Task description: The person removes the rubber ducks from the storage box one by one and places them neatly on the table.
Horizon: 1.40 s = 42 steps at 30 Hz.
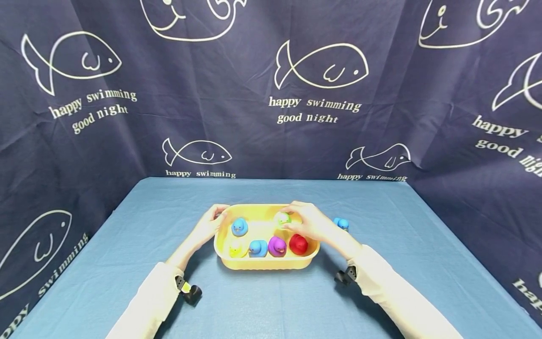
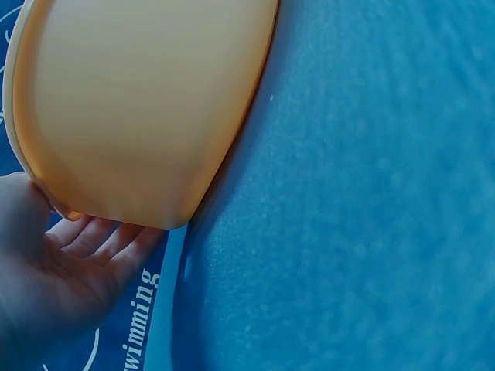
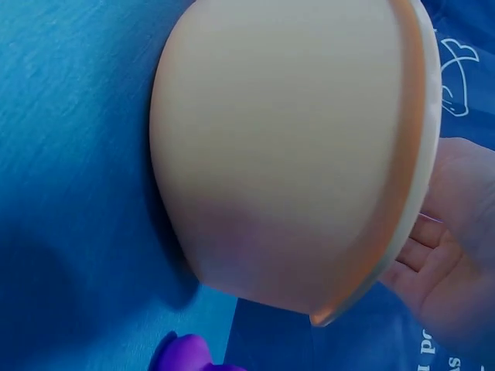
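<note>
A yellow plastic tub [image 1: 271,264] rests on the table with several rubber ducks in it. My left hand [image 1: 210,224] grips the tub's left end; in the left wrist view the thumb is at the rim and the fingers lie along the outer wall. My right hand [image 1: 311,221] reaches over the tub's right rim and holds a pale green duck [image 1: 282,219] between thumb and fingers. Below that duck sit a purple duck [image 1: 277,246] and a red duck [image 1: 298,245]. Further left are two blue ducks, one at the back [image 1: 239,227], and a yellow duck [image 1: 238,249].
Another blue duck [image 1: 341,223] stands on the blue tablecloth [image 1: 271,306] right of the tub, partly behind my right forearm. A purple rounded toy [image 3: 189,355] shows at the bottom of the right wrist view. Dark fish-print curtains [image 1: 254,94] hang behind and beside the table.
</note>
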Motion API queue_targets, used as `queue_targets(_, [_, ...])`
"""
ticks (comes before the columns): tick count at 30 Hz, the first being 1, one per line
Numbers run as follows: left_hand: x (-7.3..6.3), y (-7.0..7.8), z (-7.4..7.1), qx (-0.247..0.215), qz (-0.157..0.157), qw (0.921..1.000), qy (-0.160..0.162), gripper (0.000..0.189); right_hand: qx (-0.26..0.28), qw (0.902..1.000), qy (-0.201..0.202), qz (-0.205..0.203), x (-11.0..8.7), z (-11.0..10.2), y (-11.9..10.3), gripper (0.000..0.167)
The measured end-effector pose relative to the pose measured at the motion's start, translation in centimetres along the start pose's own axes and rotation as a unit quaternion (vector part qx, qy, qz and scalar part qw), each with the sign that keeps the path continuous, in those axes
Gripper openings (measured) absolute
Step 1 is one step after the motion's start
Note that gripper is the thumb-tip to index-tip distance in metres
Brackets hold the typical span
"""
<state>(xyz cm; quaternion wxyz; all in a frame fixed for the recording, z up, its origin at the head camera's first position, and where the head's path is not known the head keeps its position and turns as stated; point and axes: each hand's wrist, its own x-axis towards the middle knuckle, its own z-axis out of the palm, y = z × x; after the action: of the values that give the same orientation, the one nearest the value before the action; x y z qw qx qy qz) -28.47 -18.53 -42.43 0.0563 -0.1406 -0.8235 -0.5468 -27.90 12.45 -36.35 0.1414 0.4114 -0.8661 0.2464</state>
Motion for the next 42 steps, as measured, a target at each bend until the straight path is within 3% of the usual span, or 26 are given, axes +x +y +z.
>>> queue_targets(6, [-1.0, 3.1, 0.0, 0.004, -0.010, 0.9999, -0.007, 0.030, 0.007, 0.9999, 0.016, -0.001, -0.6, -0.3, 0.4, 0.032])
queue_targets(11, [-1.1, 3.4, -0.1, 0.000, -0.005, 1.0000, -0.008, 0.030, 0.018, 0.9994, 0.029, -0.003, -1.1, -0.4, 0.8, 0.033])
queue_targets(19, [-1.1, 3.2, -0.1, -0.002, -0.005, 1.0000, -0.007, 0.030, 0.001, 0.9984, 0.054, -0.012, -1.7, -1.1, 1.4, 0.032])
queue_targets(26, [-1.1, 3.2, -0.1, -0.006, -0.002, 1.0000, -0.004, 0.030, 0.026, 0.9981, 0.056, 0.002, -2.4, -2.2, 1.9, 0.033])
queue_targets(35, [-1.0, 3.0, -0.1, -0.004, -0.002, 1.0000, -0.006, 0.031, 0.011, 0.9970, 0.076, 0.008, -3.2, -3.3, 2.5, 0.034])
queue_targets(42, [-0.1, 0.3, 0.0, -0.013, 0.004, 0.9999, -0.004, 0.031, -0.003, 0.9968, 0.079, 0.017, -3.9, -3.7, 3.0, 0.034])
